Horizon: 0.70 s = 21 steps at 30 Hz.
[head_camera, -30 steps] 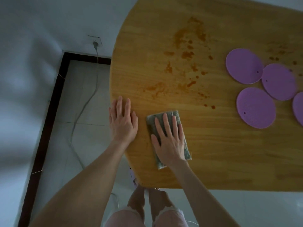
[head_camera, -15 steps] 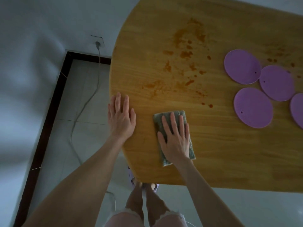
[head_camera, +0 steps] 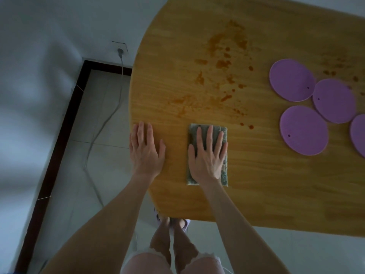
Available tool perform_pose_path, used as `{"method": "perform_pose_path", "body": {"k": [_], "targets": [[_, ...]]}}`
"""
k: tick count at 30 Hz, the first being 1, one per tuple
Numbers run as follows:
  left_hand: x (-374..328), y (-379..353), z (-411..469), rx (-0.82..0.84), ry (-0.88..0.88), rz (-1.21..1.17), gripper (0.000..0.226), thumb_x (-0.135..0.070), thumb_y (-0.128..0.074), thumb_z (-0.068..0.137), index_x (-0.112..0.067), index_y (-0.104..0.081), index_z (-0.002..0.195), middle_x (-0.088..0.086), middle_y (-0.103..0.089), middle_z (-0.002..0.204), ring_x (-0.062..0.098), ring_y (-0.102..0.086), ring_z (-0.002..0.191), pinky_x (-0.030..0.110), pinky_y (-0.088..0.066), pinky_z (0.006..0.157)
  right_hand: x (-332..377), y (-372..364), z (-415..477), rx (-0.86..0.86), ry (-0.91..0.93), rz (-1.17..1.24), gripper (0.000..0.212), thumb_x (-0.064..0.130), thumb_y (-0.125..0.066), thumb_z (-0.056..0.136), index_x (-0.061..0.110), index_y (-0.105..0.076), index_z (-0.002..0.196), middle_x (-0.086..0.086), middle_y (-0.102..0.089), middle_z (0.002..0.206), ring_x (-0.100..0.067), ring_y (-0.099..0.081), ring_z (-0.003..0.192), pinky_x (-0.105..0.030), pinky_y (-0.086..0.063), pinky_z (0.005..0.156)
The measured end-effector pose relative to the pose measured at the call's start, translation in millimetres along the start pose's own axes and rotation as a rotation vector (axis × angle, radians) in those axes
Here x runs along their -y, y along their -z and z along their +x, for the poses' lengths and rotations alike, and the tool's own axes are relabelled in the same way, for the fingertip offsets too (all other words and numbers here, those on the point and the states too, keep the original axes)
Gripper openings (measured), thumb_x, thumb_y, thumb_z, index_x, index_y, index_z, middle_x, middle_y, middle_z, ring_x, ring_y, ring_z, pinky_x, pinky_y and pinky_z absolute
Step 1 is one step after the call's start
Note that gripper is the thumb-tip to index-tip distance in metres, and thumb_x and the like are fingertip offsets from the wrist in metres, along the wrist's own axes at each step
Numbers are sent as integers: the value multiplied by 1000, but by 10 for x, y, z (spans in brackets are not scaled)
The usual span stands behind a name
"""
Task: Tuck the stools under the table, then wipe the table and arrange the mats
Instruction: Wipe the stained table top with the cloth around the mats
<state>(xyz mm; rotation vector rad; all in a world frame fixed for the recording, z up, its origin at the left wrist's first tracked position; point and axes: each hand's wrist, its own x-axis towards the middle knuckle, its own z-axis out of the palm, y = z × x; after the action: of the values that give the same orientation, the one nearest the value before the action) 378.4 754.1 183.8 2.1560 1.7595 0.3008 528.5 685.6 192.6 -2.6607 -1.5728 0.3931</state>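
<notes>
One flat hand [head_camera: 206, 157] on cloth [head_camera: 223, 175]

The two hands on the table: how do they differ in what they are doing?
The right hand lies flat on a green cloth; the left hand lies on bare wood. The left hand sits at the table edge, the right hand further in, nearer the stains. Both are palm-down with fingers spread.

The one camera sits on my head, looking steeply down past my arms, close over the near rounded end of the table [head_camera: 256, 175]. It takes in my left hand [head_camera: 145, 153], right hand [head_camera: 206, 157], the floor [head_camera: 94, 175] and my legs below.
</notes>
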Motion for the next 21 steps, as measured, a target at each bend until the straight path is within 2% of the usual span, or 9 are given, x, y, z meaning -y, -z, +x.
{"method": "perform_pose_path", "body": {"k": [3, 6, 9, 12, 15, 18, 21], "targets": [[12, 1, -6, -14, -18, -12, 67, -46, -30, 93, -2, -37, 143, 20, -31, 151, 35, -21, 142, 48, -18, 115, 254, -71, -178, -22, 120, 14, 60, 50, -22, 96, 27, -21, 151, -5, -15, 159, -34, -8, 146, -51, -4, 118], [24, -3, 3, 13, 4, -33, 65, -45, -33, 94, -5, -34, 145, 17, -27, 154, 32, -17, 144, 45, -15, 117, 93, -108, -493, -9, 255, 8, 57, 49, -29, 96, 27, -28, 149, -5, -25, 157, -32, -17, 145, -49, -11, 116], [74, 27, -11, -10, -47, -70, 63, -44, -34, 95, -3, -39, 143, 18, -32, 151, 34, -22, 141, 47, -22, 114, -63, -71, -309, -39, 184, -1, 58, 51, -26, 96, 29, -24, 150, -4, -22, 158, -32, -16, 145, -48, -9, 116], [165, 44, 3, -49, -76, -103, 56, -38, -34, 97, -2, -43, 139, 21, -37, 147, 36, -28, 138, 49, -29, 111, 188, -60, 0, -22, 67, 6, 61, 51, -17, 96, 29, -14, 152, -3, -9, 160, -33, -2, 147, -49, 1, 118], [186, 43, 65, -80, -51, -128, 53, -34, -33, 98, -2, -42, 140, 23, -35, 148, 39, -26, 139, 50, -27, 112, 474, -98, -218, -8, 189, 8, 59, 49, -24, 96, 27, -23, 151, -4, -18, 159, -34, -10, 146, -50, -4, 116], [138, 3, 89, -49, -10, -143, 55, -37, -29, 98, -6, -39, 143, 20, -27, 153, 36, -19, 142, 47, -21, 115, 317, -123, -545, 21, 310, -11, 56, 48, -30, 96, 27, -32, 148, -5, -28, 156, -33, -19, 144, -50, -12, 115], [153, -44, 82, -67, -38, -157, 53, -34, -30, 99, -4, -42, 141, 22, -30, 151, 38, -21, 140, 48, -23, 114, 32, -101, -408, -19, 235, -30, 57, 51, -28, 96, 30, -26, 149, -3, -24, 157, -32, -18, 145, -48, -10, 116]]}}
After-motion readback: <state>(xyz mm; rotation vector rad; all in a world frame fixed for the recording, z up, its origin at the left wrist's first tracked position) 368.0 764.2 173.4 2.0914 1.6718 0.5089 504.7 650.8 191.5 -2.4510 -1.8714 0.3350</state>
